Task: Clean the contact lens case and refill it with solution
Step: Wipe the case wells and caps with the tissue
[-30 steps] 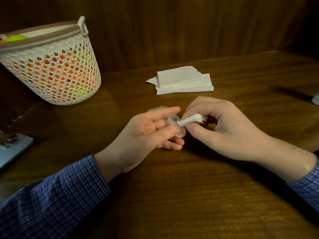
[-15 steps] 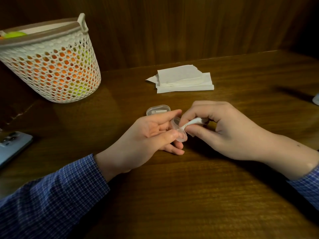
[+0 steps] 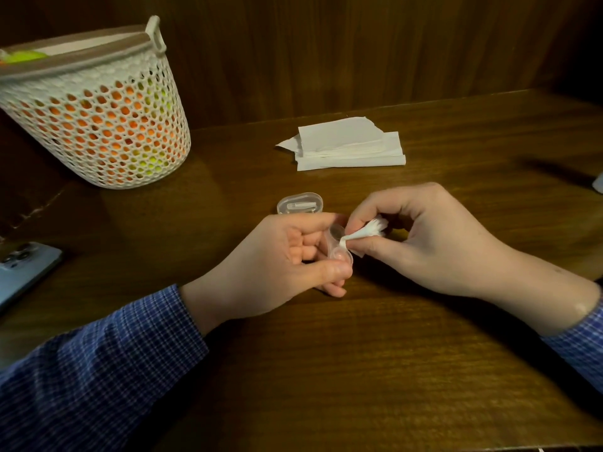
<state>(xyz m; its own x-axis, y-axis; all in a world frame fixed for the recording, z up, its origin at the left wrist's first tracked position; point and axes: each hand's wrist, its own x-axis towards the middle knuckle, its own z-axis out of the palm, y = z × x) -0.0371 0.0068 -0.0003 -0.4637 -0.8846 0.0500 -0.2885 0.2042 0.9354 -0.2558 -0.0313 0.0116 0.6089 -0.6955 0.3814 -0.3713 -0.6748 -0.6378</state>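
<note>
Clear plastic contact lens case (image 3: 339, 247) sits pinched between thumb and fingers of the left hand (image 3: 280, 265), held just above the wooden table (image 3: 359, 370), wells tilted toward the right. Right hand (image 3: 434, 239) grips a twisted white tissue (image 3: 363, 233) narrowly between thumb and forefinger, its tip touching the upper well of the case.

Progress, judged: mid-clean, wiping or drying one well. The other well looks not yet reached by the tissue; can't tell whether either is dry. Refill not started, and no solution bottle is in view, so that step looks well off.

Around: a clear oval lid or small box (image 3: 300, 203) lies on the table just beyond the left hand, something pale inside, too small to tell. Stack of folded white tissues (image 3: 349, 146) farther back, well apart. White mesh basket (image 3: 98, 119) with orange and yellow contents at far left. Phone (image 3: 23, 272) at left edge, camera side up. Grey object (image 3: 598, 184) at right edge, unclear.

Nothing blocks the hands; dim light makes the clear case hard to read.
</note>
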